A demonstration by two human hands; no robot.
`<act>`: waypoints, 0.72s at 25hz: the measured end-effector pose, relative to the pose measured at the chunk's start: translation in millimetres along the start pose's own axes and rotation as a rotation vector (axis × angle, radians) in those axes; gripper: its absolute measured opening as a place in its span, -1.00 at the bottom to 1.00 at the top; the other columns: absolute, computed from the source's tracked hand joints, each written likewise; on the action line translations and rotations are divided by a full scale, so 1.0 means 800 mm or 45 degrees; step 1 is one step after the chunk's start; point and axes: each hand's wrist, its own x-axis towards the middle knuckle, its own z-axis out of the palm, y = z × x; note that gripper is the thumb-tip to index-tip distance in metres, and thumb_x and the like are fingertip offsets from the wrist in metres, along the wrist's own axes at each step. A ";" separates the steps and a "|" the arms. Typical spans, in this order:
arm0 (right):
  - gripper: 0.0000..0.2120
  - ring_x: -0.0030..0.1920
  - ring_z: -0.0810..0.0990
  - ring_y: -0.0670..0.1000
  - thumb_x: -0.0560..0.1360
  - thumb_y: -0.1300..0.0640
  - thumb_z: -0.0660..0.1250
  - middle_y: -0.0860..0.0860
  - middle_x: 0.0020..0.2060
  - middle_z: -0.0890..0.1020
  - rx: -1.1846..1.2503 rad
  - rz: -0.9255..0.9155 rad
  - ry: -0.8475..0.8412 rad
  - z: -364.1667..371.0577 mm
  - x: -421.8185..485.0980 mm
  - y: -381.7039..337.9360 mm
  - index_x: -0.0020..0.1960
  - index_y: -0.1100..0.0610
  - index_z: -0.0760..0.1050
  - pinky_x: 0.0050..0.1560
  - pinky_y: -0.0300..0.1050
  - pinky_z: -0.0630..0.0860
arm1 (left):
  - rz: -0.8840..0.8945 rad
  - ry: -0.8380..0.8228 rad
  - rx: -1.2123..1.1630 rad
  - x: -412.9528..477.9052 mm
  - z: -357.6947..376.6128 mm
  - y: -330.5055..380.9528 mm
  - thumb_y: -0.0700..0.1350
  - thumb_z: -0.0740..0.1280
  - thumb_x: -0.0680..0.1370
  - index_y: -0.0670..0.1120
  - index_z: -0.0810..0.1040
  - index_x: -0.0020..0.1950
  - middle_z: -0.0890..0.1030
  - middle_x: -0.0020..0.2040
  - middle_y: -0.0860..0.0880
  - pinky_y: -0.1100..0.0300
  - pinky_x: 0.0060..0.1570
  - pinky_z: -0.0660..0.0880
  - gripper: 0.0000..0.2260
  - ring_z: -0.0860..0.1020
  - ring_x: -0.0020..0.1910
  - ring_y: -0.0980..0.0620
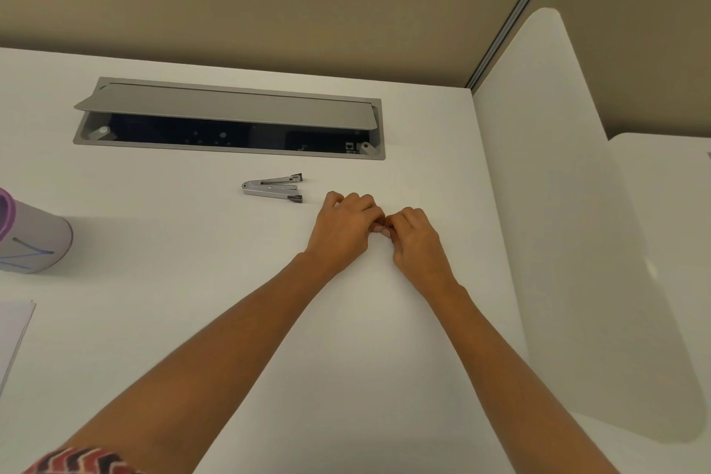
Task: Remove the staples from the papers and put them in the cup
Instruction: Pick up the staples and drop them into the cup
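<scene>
My left hand (pixel 346 227) and my right hand (pixel 413 239) meet fingertip to fingertip low over the white desk (pixel 192 319), right of centre. Both have curled fingers and pinch one tiny item between them; it is too small and too covered to make out. A metal staple remover (pixel 273 189) lies open-jawed on the desk just left of my left hand, untouched. The grey cup (pixel 34 242) with a purple rim stands at the far left edge. A stack of white papers (pixel 11 339) shows at the left edge, below the cup.
A grey cable hatch (pixel 231 115) with its lid raised is set into the desk behind the staple remover. A white divider panel (pixel 558 204) rises along the desk's right side. Beige partition walls close the back.
</scene>
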 end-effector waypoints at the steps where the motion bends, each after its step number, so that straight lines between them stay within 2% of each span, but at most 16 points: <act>1: -0.95 -0.21 0.49 0.13 0.45 0.37 0.33 0.13 -0.25 0.56 -0.039 0.004 -0.011 0.003 0.000 -0.001 -0.12 0.28 0.54 -0.34 0.01 0.50 | -0.009 0.002 0.015 -0.001 0.002 0.002 -0.15 0.35 0.50 0.01 0.61 -0.12 0.62 -0.18 0.06 0.08 -0.05 0.36 -0.92 0.55 -0.21 0.01; 5: -0.93 -0.21 0.48 0.13 0.44 0.40 0.32 0.15 -0.24 0.55 -0.084 0.008 -0.076 0.003 0.004 -0.006 -0.12 0.29 0.52 -0.31 0.03 0.49 | -0.072 -0.088 -0.001 0.003 -0.004 0.008 -0.20 0.31 0.50 -0.02 0.58 -0.10 0.61 -0.16 0.03 0.08 0.01 0.29 -0.90 0.55 -0.15 -0.02; 7: -0.94 -0.18 0.50 0.12 0.49 0.37 0.28 0.15 -0.20 0.57 0.088 0.142 -0.060 -0.005 0.007 -0.008 -0.09 0.29 0.53 -0.21 0.00 0.50 | -0.158 -0.112 -0.090 0.003 -0.011 0.011 -0.20 0.27 0.52 -0.02 0.58 -0.06 0.62 -0.11 0.03 0.11 0.04 0.24 -0.88 0.55 -0.09 -0.01; 9: -0.90 -0.14 0.52 0.04 0.55 0.28 0.25 0.10 -0.14 0.60 0.412 0.493 -0.017 -0.022 0.006 -0.013 -0.02 0.27 0.54 -0.11 -0.14 0.48 | -0.276 -0.066 -0.228 -0.001 -0.017 0.014 -0.20 0.26 0.54 -0.04 0.58 -0.05 0.62 -0.08 0.02 0.13 0.04 0.24 -0.88 0.54 -0.07 0.01; 12: -0.85 -0.22 0.50 -0.06 0.58 0.16 0.26 0.00 -0.20 0.58 0.907 0.931 0.032 -0.041 0.000 -0.019 0.04 0.22 0.56 -0.11 -0.25 0.44 | -0.460 0.039 -0.493 -0.008 -0.028 0.016 -0.21 0.30 0.55 -0.08 0.59 -0.06 0.63 -0.09 -0.01 0.16 -0.03 0.35 -0.91 0.54 -0.13 0.00; 15: -0.86 -0.30 0.41 -0.04 0.58 0.19 0.26 0.03 -0.30 0.49 1.474 1.092 0.145 -0.051 -0.007 -0.032 -0.10 0.22 0.55 -0.21 -0.20 0.39 | -0.651 0.087 -0.794 -0.017 -0.043 0.018 -0.18 0.32 0.55 -0.10 0.60 -0.04 0.63 -0.07 -0.01 0.37 -0.16 0.39 -0.93 0.53 -0.16 0.05; 18: -0.85 -0.27 0.44 -0.03 0.57 0.26 0.25 0.05 -0.28 0.49 1.955 1.175 0.257 -0.062 -0.005 -0.054 -0.15 0.23 0.52 -0.25 -0.20 0.39 | -0.763 0.073 -1.013 -0.026 -0.065 0.022 -0.13 0.32 0.57 -0.11 0.60 0.01 0.61 -0.06 0.02 0.46 -0.17 0.36 -0.90 0.52 -0.11 0.09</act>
